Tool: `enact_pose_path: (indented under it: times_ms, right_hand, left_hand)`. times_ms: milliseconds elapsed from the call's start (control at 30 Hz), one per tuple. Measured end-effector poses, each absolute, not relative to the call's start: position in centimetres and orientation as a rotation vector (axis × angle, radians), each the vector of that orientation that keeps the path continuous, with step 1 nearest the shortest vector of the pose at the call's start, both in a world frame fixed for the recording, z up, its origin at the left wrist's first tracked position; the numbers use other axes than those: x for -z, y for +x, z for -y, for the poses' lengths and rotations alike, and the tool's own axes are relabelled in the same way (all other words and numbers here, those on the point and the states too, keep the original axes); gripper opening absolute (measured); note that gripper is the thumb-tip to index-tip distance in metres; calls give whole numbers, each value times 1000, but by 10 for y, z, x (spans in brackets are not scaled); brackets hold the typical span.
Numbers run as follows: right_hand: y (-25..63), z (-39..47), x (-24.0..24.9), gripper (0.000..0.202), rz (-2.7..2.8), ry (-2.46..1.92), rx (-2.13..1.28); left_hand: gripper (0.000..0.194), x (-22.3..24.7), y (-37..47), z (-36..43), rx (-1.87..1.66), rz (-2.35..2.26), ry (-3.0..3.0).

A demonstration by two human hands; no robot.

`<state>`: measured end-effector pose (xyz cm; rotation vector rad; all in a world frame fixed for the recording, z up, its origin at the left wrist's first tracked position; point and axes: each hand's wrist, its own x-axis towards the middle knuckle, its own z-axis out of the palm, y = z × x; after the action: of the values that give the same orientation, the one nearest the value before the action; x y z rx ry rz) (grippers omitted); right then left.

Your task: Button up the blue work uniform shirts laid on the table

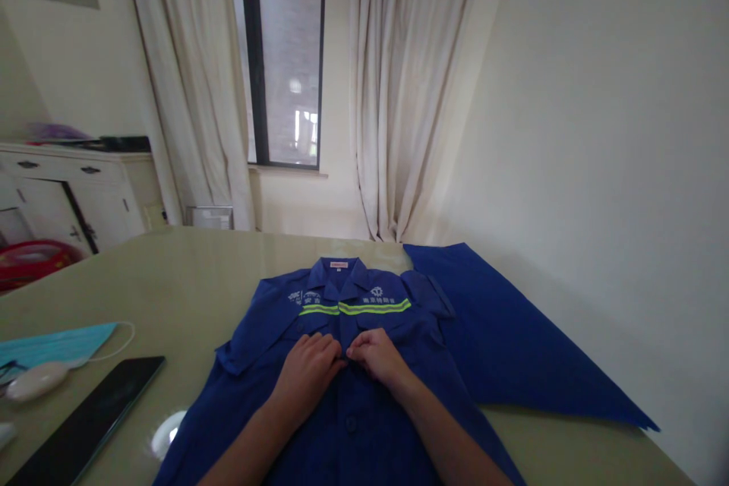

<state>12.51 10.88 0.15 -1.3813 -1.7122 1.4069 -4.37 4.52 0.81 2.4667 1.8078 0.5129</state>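
Note:
A dark blue work shirt (336, 402) lies face up on the table, its collar pointing away from me. White lettering and a yellow-green reflective stripe (374, 308) cross the chest. My left hand (310, 364) rests on the front, its thumb and fingers closed at the button placket. Opposite it, my right hand (379, 355) pinches the placket edge just below the stripe. The fingers hide whatever lies between the fingertips, such as a button. Lower on the placket, a dark button (351, 424) shows between my forearms.
A folded blue cloth (512, 342) lies right of the shirt, beside the wall. On the left of the pale table (187, 266) are a black phone (91, 421), a light blue face mask (62, 342) and a white oval object (39, 381). Curtains and a window stand behind.

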Motion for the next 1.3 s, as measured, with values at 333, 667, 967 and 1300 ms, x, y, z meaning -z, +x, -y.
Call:
enact_pose_path:
  times_ms: [333,667,967,1300]
  right_hand:
    - [127,-81,-2,29,2054,-1254,-443]
    - [119,-20,0,41,2290,-1459,-114]
    - [109,-37,-34,44,2301,-1646,-79]
    - [122,-84,-2,21,2016,-1508,-495]
  left_hand:
    - [35,-1,-50,-55,-764,-1998,2294]
    - [48,13,-48,-10,-498,-2034,2463]
    - [36,-23,-48,-25,-499,-2086,2179]
    - [22,-7,-45,-57,-821,-1963,2135]
